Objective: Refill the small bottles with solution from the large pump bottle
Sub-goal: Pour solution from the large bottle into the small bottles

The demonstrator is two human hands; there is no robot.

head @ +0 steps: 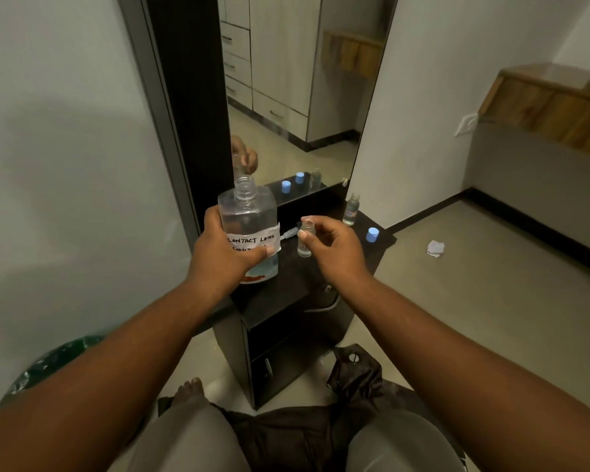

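My left hand grips the large clear bottle upright above the black cabinet top. Its neck is open, with no pump on it, and a white label reads "contact lens solution". My right hand holds a small clear bottle upright and uncapped, just right of the large one. The pump head lies on the cabinet top behind the two hands. A second small bottle stands uncapped near the mirror. A blue cap rests at the cabinet's right edge.
A tall mirror stands behind the cabinet and reflects the bottles and caps. A green-lined bin sits at lower left. A crumpled white paper lies on the floor at right. A dark bag lies by my knees.
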